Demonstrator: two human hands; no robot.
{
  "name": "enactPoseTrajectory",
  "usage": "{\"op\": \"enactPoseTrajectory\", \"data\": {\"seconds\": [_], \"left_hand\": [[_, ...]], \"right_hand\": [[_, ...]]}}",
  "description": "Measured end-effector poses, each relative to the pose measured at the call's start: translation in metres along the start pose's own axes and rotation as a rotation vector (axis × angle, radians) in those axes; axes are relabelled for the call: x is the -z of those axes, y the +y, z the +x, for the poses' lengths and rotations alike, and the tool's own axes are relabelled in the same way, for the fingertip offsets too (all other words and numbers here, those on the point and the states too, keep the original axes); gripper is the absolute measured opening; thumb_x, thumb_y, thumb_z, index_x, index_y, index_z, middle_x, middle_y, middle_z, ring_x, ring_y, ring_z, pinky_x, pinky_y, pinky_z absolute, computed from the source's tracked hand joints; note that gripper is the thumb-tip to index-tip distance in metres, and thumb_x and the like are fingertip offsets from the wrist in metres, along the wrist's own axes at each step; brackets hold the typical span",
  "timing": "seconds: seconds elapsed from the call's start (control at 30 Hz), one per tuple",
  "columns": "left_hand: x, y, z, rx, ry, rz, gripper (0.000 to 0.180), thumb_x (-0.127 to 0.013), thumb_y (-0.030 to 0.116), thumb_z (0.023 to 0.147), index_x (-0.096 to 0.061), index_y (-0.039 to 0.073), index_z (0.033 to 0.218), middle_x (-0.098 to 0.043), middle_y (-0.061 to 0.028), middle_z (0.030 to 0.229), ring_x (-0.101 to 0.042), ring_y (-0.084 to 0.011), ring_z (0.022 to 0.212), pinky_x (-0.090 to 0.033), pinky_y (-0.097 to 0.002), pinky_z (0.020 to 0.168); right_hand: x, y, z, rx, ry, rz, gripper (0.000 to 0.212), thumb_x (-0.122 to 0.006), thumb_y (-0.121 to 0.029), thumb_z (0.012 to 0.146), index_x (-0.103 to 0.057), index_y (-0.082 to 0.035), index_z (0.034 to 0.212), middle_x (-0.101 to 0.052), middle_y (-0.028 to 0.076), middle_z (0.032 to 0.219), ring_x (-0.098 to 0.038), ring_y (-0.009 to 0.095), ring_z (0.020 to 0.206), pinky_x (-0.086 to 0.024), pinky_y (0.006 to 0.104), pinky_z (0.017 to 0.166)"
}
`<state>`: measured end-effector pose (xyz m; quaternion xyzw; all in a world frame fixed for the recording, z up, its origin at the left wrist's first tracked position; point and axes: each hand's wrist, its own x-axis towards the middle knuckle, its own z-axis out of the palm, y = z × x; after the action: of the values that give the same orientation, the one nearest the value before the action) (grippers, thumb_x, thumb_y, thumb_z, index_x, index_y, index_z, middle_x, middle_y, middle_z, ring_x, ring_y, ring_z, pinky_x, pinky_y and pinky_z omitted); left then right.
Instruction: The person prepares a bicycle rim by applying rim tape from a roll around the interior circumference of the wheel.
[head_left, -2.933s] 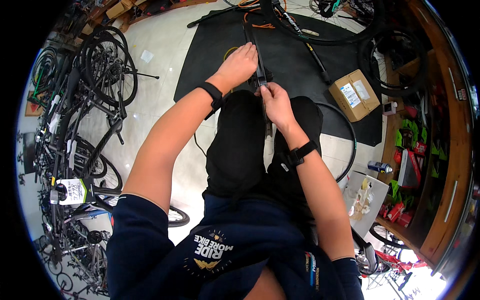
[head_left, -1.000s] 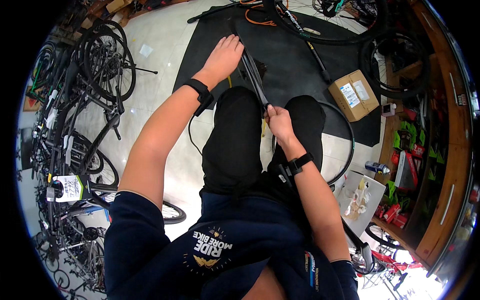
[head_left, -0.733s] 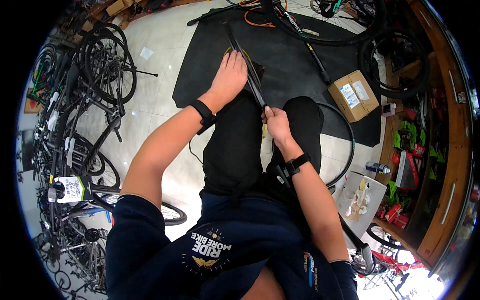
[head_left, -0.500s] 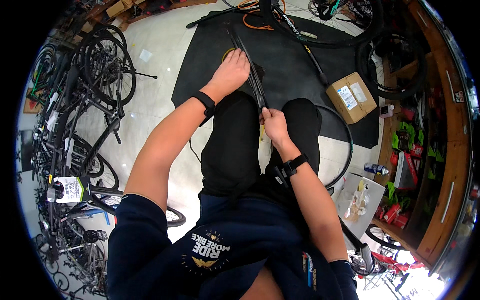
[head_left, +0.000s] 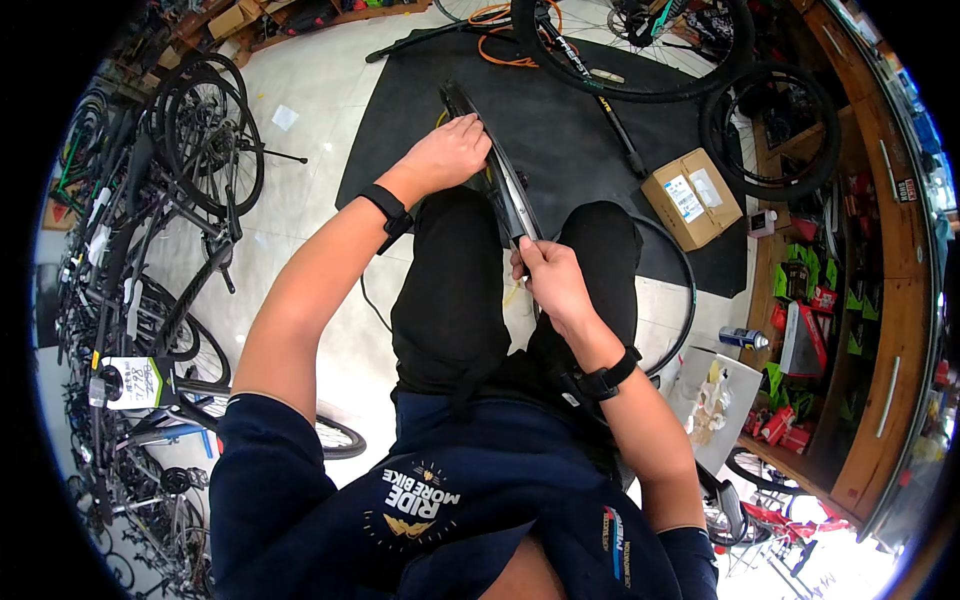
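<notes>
Fingers (head_left: 529, 251) of my right hand (head_left: 553, 280) pinch the near part of the long, curved black bicycle rim (head_left: 513, 197), which slants between my black-trousered knees (head_left: 455, 230). Farther up, my left hand (head_left: 450, 155) rests bent fingers along its left edge; whether they close round it, I cannot tell. Half a second ago it looked narrower; now it has tilted, leaving a broader, brighter face open to my work. Beyond lie the flat black mat (head_left: 400, 130) and brown cardboard box (head_left: 694, 225).

A cardboard box (head_left: 692, 200) lies on black matting (head_left: 570, 140).
</notes>
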<state>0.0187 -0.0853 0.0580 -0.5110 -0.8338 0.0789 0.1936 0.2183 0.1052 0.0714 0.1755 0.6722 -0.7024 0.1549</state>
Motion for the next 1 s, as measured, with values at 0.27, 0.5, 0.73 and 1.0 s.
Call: {"op": "enactPoseTrajectory", "data": {"seconds": [0.27, 0.5, 0.73, 1.0], "left_hand": [[0.004, -0.007, -0.008, 0.026, 0.083, -0.292, 0.044, -0.078, 0.013, 0.077, -0.058, -0.005, 0.112, -0.061, -0.0249, 0.128, -0.058, -0.0389, 0.127, -0.05, -0.0422, 0.107], [-0.004, -0.002, 0.005, 0.125, 0.099, -0.384, 0.047, -0.082, 0.01, 0.074, -0.059, -0.004, 0.113, -0.061, -0.022, 0.131, -0.055, -0.0348, 0.132, -0.049, -0.041, 0.108], [-0.005, -0.005, 0.008, 0.102, 0.102, -0.348, 0.043, -0.081, 0.009, 0.074, -0.061, -0.003, 0.11, -0.064, -0.0207, 0.127, -0.058, -0.0338, 0.129, -0.051, -0.04, 0.107], [0.005, 0.001, 0.013, 0.296, 0.06, -0.495, 0.05, -0.082, 0.01, 0.073, -0.061, -0.001, 0.118, -0.065, -0.0173, 0.126, -0.061, -0.034, 0.123, -0.054, -0.0391, 0.101]], "right_hand": [[0.009, -0.017, -0.006, -0.045, -0.028, -0.013, 0.042, -0.054, -0.027, 0.106, -0.068, 0.004, 0.08, -0.063, 0.006, 0.069, -0.054, 0.013, 0.064, -0.045, 0.0309, 0.065], [0.014, -0.001, 0.001, -0.034, 0.048, 0.021, 0.042, -0.054, -0.026, 0.106, -0.068, 0.004, 0.081, -0.065, 0.006, 0.071, -0.056, 0.013, 0.065, -0.047, 0.0313, 0.066], [0.001, 0.031, 0.013, 0.003, 0.106, 0.026, 0.038, -0.054, -0.029, 0.106, -0.066, -0.001, 0.083, -0.061, 0.002, 0.069, -0.046, 0.008, 0.057, -0.037, 0.0256, 0.053], [0.002, 0.03, 0.008, 0.007, 0.178, -0.083, 0.042, -0.057, -0.028, 0.105, -0.068, 0.005, 0.082, -0.065, 0.008, 0.069, -0.06, 0.014, 0.062, -0.048, 0.0316, 0.063]]}}
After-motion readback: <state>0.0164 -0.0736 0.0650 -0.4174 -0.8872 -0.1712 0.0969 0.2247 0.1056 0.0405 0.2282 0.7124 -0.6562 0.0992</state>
